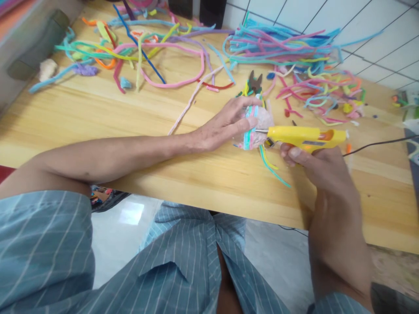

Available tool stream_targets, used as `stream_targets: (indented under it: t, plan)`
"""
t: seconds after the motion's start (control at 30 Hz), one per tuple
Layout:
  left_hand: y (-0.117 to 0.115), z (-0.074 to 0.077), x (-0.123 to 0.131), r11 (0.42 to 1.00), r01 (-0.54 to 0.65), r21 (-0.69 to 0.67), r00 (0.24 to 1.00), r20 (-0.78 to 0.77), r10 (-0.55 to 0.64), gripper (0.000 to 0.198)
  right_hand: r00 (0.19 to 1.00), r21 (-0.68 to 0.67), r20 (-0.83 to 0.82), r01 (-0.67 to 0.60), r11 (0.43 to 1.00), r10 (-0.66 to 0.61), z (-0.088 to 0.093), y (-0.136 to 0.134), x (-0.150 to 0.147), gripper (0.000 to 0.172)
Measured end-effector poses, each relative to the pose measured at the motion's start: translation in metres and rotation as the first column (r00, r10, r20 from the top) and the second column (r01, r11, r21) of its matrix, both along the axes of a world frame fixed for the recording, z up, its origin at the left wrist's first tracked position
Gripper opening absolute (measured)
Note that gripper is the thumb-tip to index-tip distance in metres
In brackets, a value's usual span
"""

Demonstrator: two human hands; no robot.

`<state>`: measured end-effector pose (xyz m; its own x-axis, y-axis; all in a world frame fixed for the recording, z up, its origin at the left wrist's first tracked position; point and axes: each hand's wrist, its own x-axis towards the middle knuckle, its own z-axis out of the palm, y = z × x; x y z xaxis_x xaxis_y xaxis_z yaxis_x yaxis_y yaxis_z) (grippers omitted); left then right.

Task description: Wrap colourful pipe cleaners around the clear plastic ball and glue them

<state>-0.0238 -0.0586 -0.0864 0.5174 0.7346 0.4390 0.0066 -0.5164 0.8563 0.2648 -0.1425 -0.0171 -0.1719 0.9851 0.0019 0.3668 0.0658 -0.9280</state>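
My right hand (317, 161) grips a yellow hot glue gun (294, 136) by its handle. The gun's metal nozzle points left and meets, or nearly meets, a translucent pinkish rounded object (263, 117). Blue, teal and pink pipe cleaners band that object. With fingers laid over its top and side, my left hand (234, 120) holds it against the table; its exact kind is hard to make out. Loose teal and yellow pipe cleaner ends (273, 168) stick out below it toward me. Just behind it lie pliers with dark jaws (255, 82).
A thick bundle of blue and pink pipe cleaners (281, 46) lies by the tiled wall (369, 30). Cut pieces (327, 98) are scattered at right, longer looped ones (173, 83) at left. The gun's black cord (379, 144) runs right. A container (39, 43) stands far left.
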Motion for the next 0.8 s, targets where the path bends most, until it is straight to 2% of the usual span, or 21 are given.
stream_targets:
  t: [0.13, 0.23, 0.37, 0.47, 0.57, 0.67, 0.73, 0.8]
  plan:
    - [0.000, 0.000, 0.002, 1.000, -0.001, 0.009, 1.000, 0.012, 0.001, 0.067, 0.999, 0.015, -0.022, 0.031, 0.999, -0.031, 0.007, 0.000, 0.002, 0.044]
    - [-0.001, -0.001, 0.001, 1.000, -0.002, 0.018, 1.000, -0.005, 0.002, 0.068, 0.984, 0.070, -0.106, 0.150, 0.986, -0.142, 0.020, -0.001, 0.008, 0.049]
    - [-0.005, 0.001, -0.003, 0.999, 0.009, 0.041, 0.999, -0.033, -0.008, 0.060, 0.918, 0.206, -0.166, 0.390, 0.897, -0.361, 0.040, 0.001, 0.037, 0.056]
    - [-0.007, 0.002, -0.007, 0.997, 0.007, 0.073, 0.998, -0.067, -0.002, 0.058, 0.848, 0.269, -0.099, 0.526, 0.807, -0.520, 0.043, 0.004, 0.087, 0.059]
    - [-0.008, 0.003, -0.010, 0.994, 0.026, 0.108, 0.994, -0.106, -0.014, 0.058, 0.747, 0.274, -0.034, 0.646, 0.713, -0.664, 0.028, 0.006, 0.149, 0.061]
    - [-0.010, 0.005, -0.012, 0.984, 0.064, 0.165, 0.991, -0.127, -0.043, 0.057, 0.660, 0.286, 0.030, 0.714, 0.640, -0.750, 0.001, 0.008, 0.199, 0.050]
    - [-0.012, 0.005, -0.012, 0.979, 0.071, 0.190, 0.991, -0.128, -0.047, 0.057, 0.638, 0.288, 0.103, 0.715, 0.637, -0.763, -0.018, 0.011, 0.222, 0.042]
    - [-0.013, 0.004, -0.012, 0.978, 0.051, 0.204, 0.991, -0.129, -0.025, 0.055, 0.673, 0.289, 0.195, 0.655, 0.698, -0.713, -0.034, 0.015, 0.237, 0.038]
